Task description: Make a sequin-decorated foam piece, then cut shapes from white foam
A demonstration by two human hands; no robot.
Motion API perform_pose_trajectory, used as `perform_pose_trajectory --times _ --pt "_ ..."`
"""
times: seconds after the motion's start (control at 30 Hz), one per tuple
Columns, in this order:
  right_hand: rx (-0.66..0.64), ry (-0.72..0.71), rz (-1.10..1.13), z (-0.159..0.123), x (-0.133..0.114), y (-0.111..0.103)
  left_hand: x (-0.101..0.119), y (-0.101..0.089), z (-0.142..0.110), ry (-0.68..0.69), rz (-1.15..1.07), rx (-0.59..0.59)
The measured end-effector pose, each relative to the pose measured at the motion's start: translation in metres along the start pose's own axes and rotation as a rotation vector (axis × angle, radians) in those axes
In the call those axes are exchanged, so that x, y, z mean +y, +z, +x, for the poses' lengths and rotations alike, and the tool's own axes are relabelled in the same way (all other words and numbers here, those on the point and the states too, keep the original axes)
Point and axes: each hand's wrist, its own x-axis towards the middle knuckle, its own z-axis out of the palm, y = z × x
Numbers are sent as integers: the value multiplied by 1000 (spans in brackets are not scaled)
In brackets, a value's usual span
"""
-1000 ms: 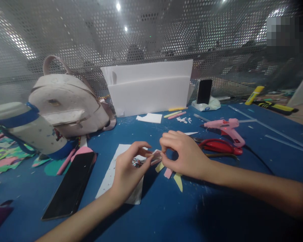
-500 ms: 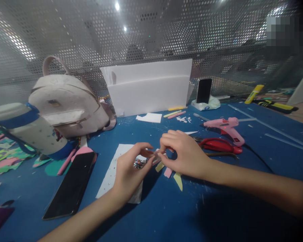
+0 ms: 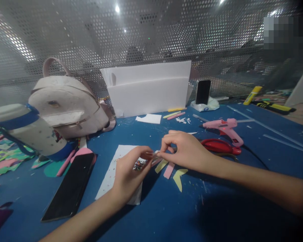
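Note:
My right hand (image 3: 183, 149) is closed in a pinch on a small whitish piece (image 3: 156, 153), too small to name. From the other side the curled fingers of my left hand (image 3: 131, 171) meet the same piece, thumb and fingertips close together. Under my left hand lies a white paper sheet (image 3: 108, 179) dotted with tiny specks. A heap of small multicoloured bits (image 3: 139, 164) shows through the gap between my left thumb and fingers. Just below my right hand are a pink strip (image 3: 169, 170), a yellow strip (image 3: 161, 166) and a bent yellow cutout (image 3: 178, 180).
A phone (image 3: 70, 186), a tumbler (image 3: 27, 131) and a backpack (image 3: 68, 104) stand or lie on the left. To the right are a pink glue gun (image 3: 224, 126) with its cord and red-handled pliers (image 3: 221, 147). White boards (image 3: 148, 95) stand at the back.
My right hand has shifted slightly, uncovering more of the pink strip and the bent yellow cutout. My left hand has barely moved. The small whitish piece stays between the fingertips.

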Motion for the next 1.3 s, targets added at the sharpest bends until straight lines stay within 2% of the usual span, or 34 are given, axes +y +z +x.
perform_pose_trajectory --times 0.43,0.57,0.67,0.8,0.9,1.17,1.3 --pt "-43 62 16 3 0 -3 -1 1 0 91 38 -4" --pt "-43 37 26 3 4 -6 -1 -1 -1 105 39 -10" --pt "-62 -11 153 7 7 -8 -2 -2 -1 105 13 -19" --pt "-208 -63 467 13 14 -6 -2 -2 -1 104 -58 -31" --pt "-266 -64 605 14 18 -3 -3 -1 -1 86 -115 -29" --pt "-164 -5 597 11 15 2 -5 0 0 27 -139 -12" --pt "-161 17 624 10 13 3 -5 0 0 -3 -151 -3"
